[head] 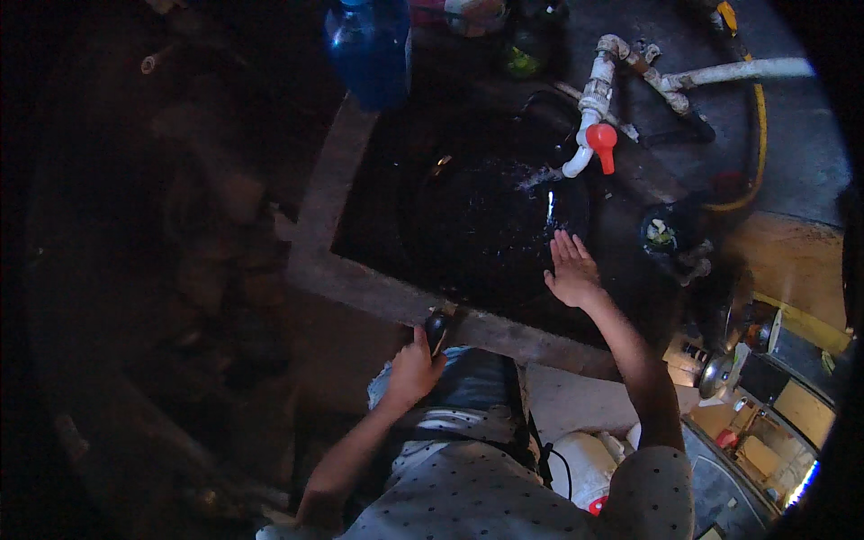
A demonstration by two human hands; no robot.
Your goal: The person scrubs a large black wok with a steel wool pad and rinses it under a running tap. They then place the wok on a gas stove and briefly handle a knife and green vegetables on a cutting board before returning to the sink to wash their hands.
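Note:
My left hand (413,370) is closed around a black handle (439,327) at the front ledge of the basin. The handle points toward a large, dark round pan (472,223), probably a wok, though shadow blurs its outline and the join. My right hand (575,271) is held flat with its fingers stretched out, above the pan's right side, near a bright glint on the water. It grips nothing. A white plastic tap (578,162) with a red lever (603,145) lets water (538,178) run down into the pan. How deep the water is, I cannot tell.
A concrete ledge (364,283) borders the dark basin. A blue plastic bottle (371,54) stands at its far left corner. White pipes (736,73) and a yellow hose (761,135) run at the upper right. A small container with scraps (659,233) sits right of the basin.

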